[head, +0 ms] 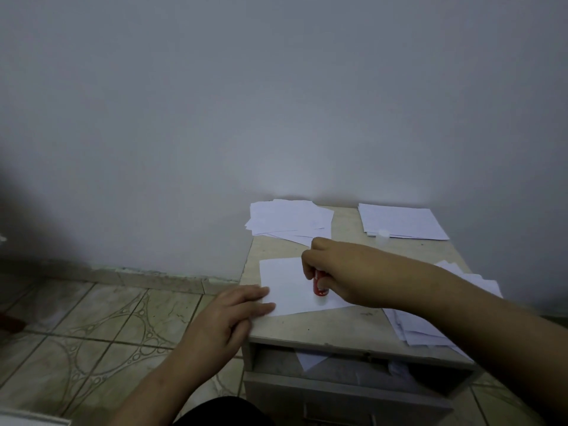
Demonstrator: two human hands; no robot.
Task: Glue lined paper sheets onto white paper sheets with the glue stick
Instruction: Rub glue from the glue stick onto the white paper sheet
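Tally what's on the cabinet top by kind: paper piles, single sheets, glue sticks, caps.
Paper piles: 3, back left, back right, near right
Single sheet under the hands: 1
Glue stick, red, in the right hand: 1
Loose cap: 1
Total: 6
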